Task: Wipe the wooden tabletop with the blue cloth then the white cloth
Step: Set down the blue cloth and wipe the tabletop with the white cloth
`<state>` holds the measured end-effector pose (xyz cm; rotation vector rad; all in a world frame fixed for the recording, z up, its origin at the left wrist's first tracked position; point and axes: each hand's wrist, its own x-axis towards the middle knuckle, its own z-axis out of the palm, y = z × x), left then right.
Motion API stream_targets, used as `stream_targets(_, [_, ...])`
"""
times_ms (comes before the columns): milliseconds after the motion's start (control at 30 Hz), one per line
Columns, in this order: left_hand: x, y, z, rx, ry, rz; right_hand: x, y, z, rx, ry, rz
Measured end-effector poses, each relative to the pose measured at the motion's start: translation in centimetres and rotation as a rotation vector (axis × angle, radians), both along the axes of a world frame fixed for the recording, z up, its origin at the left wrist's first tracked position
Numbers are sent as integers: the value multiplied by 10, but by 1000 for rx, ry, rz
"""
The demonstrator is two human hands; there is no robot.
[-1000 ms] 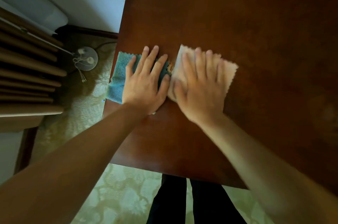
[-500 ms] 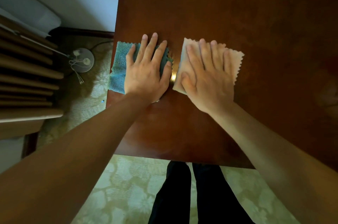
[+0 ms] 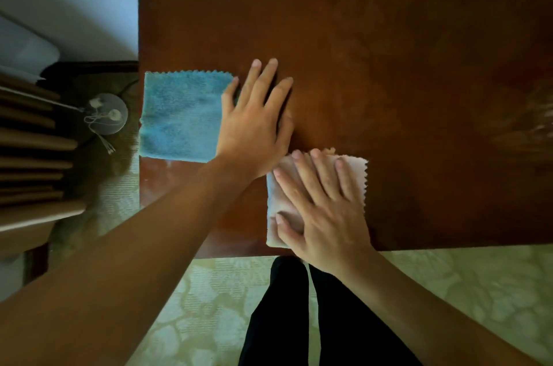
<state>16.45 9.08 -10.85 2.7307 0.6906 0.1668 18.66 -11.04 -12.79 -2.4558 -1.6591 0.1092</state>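
Blue cloth [image 3: 182,115] lies flat at the tabletop's [image 3: 389,36] left edge. Just right of it the left hand [image 3: 254,123] presses flat, fingers [image 3: 263,78] straight and spread, its edge overlapping the cloth. Nearer the tabletop's front edge, the right hand [image 3: 323,210] presses the white cloth [image 3: 281,201], fingers straight.

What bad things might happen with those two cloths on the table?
The blue cloth lies at the tabletop's left edge, and the left hand covers only its right side, so a sideways wipe might drag it off. The white cloth under the right hand reaches the near edge and may slip toward the person's legs.
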Motion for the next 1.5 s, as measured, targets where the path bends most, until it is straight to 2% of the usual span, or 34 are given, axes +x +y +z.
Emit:
stream_targets(100, [15,-6,-5,-1,28,5,28,-35,-1,1,-10,-66])
stream_targets(233, [12,-5,-12,-3,-33,37,50,-51,-2,-22,-6,-97])
stream_targets(500, [12,-4,-15,26,-50,39,94,10,4,-41,-62,-158])
stream_targets(800, [13,-4,-15,33,-63,52,44,-28,5,-24,-12,-193])
stream_targets(967, [13,-5,-15,37,-69,55,71,-12,0,-6,-41,-116])
stream_targets(1167, [14,-5,-14,46,-66,55,109,29,3,-33,-96,-152])
stream_targets(1333, [13,-5,-15,58,-57,56,80,12,2,-45,-74,-229])
stream_targets(1500, [14,-5,-15,46,-67,61,67,0,2,15,-56,-187])
